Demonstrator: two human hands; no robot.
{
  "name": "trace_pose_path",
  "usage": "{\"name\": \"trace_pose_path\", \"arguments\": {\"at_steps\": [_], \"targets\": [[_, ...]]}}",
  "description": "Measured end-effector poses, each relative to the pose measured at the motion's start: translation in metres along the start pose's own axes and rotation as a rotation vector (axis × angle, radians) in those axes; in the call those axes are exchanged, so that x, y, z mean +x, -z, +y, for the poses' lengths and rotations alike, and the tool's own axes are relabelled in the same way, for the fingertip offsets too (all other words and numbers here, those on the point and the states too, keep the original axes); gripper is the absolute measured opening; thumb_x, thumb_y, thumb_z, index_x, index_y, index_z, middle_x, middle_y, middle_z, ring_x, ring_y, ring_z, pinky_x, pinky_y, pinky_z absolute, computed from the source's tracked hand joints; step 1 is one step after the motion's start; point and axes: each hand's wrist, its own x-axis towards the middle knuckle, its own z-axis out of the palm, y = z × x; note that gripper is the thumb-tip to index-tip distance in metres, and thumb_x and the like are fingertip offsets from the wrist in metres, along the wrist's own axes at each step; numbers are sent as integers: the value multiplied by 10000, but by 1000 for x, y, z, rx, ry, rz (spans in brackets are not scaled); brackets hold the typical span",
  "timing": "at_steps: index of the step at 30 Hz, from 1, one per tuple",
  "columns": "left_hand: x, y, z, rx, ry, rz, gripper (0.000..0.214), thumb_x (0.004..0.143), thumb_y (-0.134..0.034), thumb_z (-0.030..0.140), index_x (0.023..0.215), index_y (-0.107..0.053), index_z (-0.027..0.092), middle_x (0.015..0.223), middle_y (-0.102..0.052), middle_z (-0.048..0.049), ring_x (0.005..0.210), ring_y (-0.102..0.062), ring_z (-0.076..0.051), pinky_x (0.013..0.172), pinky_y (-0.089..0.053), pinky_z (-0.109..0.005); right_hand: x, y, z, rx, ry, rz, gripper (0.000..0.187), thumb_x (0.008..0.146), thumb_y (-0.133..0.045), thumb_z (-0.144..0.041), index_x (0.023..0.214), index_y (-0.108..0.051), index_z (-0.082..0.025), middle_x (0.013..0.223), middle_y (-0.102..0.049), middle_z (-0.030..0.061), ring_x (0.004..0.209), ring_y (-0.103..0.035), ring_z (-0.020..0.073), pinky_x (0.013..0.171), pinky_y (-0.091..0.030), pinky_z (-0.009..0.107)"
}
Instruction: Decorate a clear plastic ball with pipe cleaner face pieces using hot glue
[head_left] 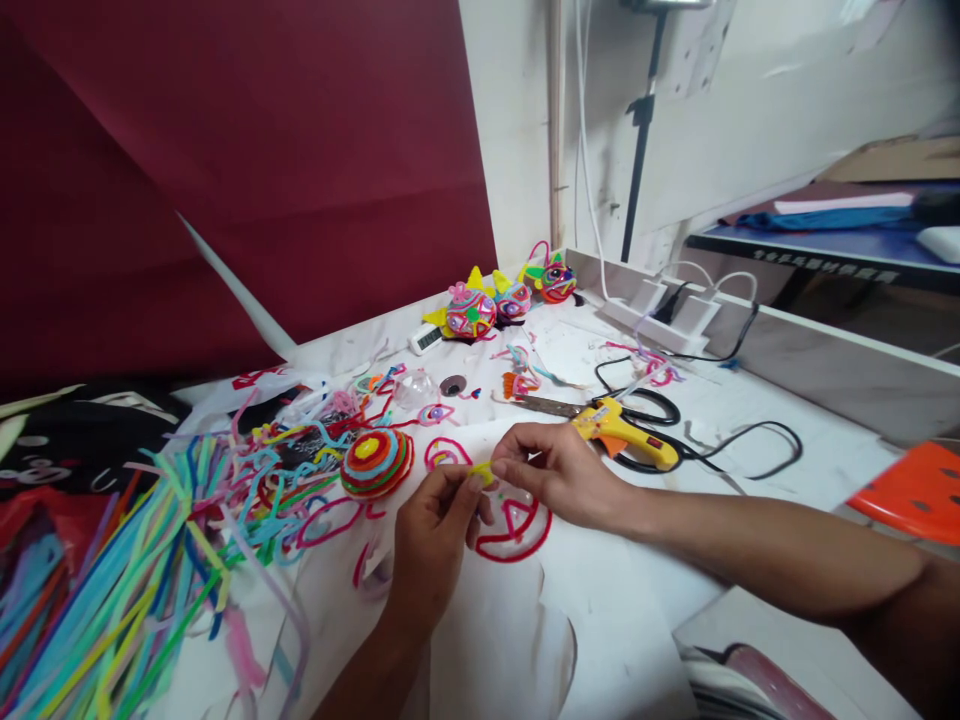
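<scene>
Together, the left fingers [461,503] and right fingers [514,470] clamp a small yellow piece [484,473] near a red-rimmed disc [516,554]. Right of them, a yellow glue gun [624,436] bears an illegible label; far beyond, a blue table [877,242] carries blurred white characters [825,265].

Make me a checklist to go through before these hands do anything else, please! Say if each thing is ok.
1. Yellow piece held: ok, it is between the fingertips of the left hand and right hand.
2. Glue gun close by: ok, it lies just beyond the right hand.
3. Glue gun cool: cannot tell, heat does not show.
4. Scissors free to grab: not ok, the glue gun partly covers them.
5. Striped ball on the table: ok, it sits beyond the left hand.
6. Pipe cleaners neatly sorted: not ok, mixed colours lie in a messy heap.
</scene>
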Motion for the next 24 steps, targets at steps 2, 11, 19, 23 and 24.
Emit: {"name": "trace_pose_path", "arguments": {"at_steps": [2, 11, 19, 23, 24], "targets": [[-1, -1, 0, -30, -7, 19, 225, 835, -648, 375, 827, -624, 151, 601, -624, 17, 451, -470, -65, 418, -357, -179, -1, -1, 2, 16, -3, -3, 126, 853, -615, -254, 813, -657, -143, 721, -662, 20, 636, -556, 115, 572, -411, 217], [1, -1, -4, -19, -38, -3, 182, 841, -644, 332, 835, -608, 154, 626, -643, 8, 500, -554, -103, 449, -450, -209, -2, 2, 0, -119, 96, -50, 72, 855, -595, -154, 861, -667, -156, 669, -614, -26, 587, -503, 81, 548, -369, 187], [-1, 0, -1, 160, -111, 40, 168, 845, -639, 324, 829, -632, 157, 569, -631, 27, 495, -557, -102, 477, -452, -201, -2, 4, -3, -276, 232, -35, 82, 839, -603, -106, 820, -676, -139, 675, -596, -18, 583, -491, 75, 547, -356, 186], [-3, -3, -3, 29, -73, 60, 177, 831, -656, 329, 809, -626, 156, 565, -629, 26, 485, -557, -108, 473, -466, -213, -1, 2, -2, -239, 127, -38, 78, 838, -607, -124, 783, -660, -139, 604, -555, -40, 537, -457, 69, 495, -324, 179], [-3, -4, -5, -14, -62, 67, 178, 825, -664, 328, 810, -625, 156, 567, -627, 27, 485, -554, -106, 476, -468, -214, 0, 1, -2, -224, 103, -44, 78, 844, -607, -138, 784, -657, -140, 597, -551, -42, 533, -451, 70, 488, -320, 180]]}}
